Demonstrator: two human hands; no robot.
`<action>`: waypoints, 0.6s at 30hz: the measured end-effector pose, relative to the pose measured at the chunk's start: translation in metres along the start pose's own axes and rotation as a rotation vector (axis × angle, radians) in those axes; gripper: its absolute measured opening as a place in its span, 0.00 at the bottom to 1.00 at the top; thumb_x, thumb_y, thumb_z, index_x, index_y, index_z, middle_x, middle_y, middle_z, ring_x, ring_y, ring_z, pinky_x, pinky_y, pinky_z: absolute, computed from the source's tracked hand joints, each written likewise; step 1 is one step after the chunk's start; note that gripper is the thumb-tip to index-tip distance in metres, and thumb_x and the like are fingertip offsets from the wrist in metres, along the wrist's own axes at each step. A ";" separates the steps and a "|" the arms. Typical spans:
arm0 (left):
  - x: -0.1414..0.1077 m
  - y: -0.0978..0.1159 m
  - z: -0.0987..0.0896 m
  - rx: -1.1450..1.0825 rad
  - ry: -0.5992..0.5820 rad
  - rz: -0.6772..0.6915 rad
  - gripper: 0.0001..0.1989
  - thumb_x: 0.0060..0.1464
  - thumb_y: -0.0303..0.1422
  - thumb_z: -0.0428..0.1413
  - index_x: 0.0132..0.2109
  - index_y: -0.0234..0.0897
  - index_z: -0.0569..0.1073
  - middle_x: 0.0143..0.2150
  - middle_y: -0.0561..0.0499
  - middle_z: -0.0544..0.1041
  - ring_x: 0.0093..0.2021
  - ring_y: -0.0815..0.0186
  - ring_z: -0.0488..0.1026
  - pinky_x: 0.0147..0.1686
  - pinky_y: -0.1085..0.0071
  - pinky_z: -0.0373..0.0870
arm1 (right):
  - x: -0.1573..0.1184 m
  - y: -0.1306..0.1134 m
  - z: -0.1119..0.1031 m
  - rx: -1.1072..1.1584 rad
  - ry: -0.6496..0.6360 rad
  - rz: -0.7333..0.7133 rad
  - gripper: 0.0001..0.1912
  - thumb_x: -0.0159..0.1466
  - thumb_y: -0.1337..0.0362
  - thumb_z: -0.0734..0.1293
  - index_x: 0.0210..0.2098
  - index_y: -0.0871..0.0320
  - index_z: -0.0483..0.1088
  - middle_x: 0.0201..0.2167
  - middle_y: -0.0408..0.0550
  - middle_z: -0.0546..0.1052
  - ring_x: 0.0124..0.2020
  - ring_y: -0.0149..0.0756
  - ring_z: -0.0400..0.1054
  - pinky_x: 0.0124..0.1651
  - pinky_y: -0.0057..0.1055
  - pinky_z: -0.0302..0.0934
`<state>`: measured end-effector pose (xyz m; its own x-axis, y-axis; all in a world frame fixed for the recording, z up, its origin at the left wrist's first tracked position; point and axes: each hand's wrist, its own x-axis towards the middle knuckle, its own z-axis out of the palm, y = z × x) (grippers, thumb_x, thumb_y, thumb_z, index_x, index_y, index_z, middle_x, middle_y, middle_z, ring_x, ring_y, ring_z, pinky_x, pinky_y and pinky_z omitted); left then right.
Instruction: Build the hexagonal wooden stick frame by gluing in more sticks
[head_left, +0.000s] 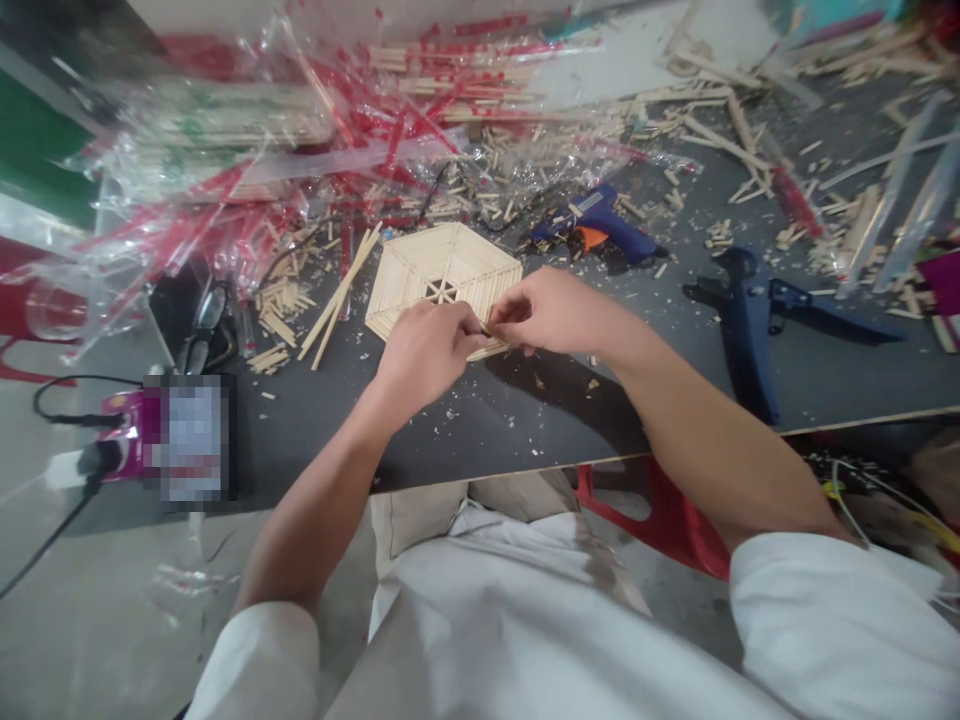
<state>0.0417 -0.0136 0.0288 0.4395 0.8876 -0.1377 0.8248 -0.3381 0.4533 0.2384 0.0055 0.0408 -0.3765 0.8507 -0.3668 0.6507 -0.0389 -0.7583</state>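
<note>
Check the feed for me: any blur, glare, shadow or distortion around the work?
Head view: a dark shadow falls across the table below the right hand; glints speckle the clear plastic packaging; the picture smears toward its edges; a pixelated patch hides detail at left; the hexagonal stick panel reads fairly clearly.

Worktable Count: Singles, Pairs and Heaps

From where I stand, by kind:

Table (420,440): one.
Hands: two, one left hand (427,345) and one right hand (536,310).
Hexagonal stick panel (420,255): one.
Glue gun (619,230): one, blue with an orange trigger.
Blue hand tool (746,330) with long handles: one.
Loose long sticks (330,320) beside the panel: at least two; they overlap, so the exact figure cannot be told.
Eyeglasses (206,320): one pair.
Black cords (75,515) at the purple block: two.
Purple block (133,435): one.
Short stick pieces (285,300): dozens, past exact counting.
Clear and red wrappers (217,215): many, heaped, uncountable.
</note>
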 end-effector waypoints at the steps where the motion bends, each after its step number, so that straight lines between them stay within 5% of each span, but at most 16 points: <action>1: -0.002 -0.001 0.001 0.009 0.010 0.022 0.08 0.66 0.32 0.58 0.41 0.37 0.82 0.36 0.47 0.83 0.41 0.56 0.76 0.48 0.58 0.71 | -0.001 0.000 0.000 0.008 -0.003 0.002 0.08 0.59 0.74 0.72 0.26 0.58 0.78 0.21 0.42 0.78 0.21 0.33 0.73 0.34 0.33 0.67; 12: -0.009 -0.004 0.005 -0.005 0.063 0.044 0.07 0.67 0.29 0.59 0.40 0.38 0.81 0.38 0.50 0.83 0.42 0.58 0.77 0.42 0.63 0.67 | -0.002 0.008 -0.007 0.072 -0.040 -0.001 0.05 0.67 0.69 0.70 0.34 0.57 0.78 0.25 0.43 0.79 0.24 0.32 0.72 0.36 0.33 0.67; 18: -0.018 -0.003 0.006 0.151 0.078 0.164 0.12 0.73 0.28 0.52 0.46 0.37 0.81 0.43 0.46 0.83 0.43 0.59 0.78 0.41 0.64 0.68 | 0.003 0.017 -0.005 0.017 0.038 -0.078 0.09 0.71 0.68 0.64 0.32 0.54 0.67 0.24 0.41 0.78 0.24 0.32 0.70 0.34 0.33 0.62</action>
<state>0.0334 -0.0306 0.0243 0.5479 0.8365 -0.0019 0.7911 -0.5174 0.3263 0.2511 0.0097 0.0298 -0.4005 0.8705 -0.2860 0.6092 0.0198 -0.7928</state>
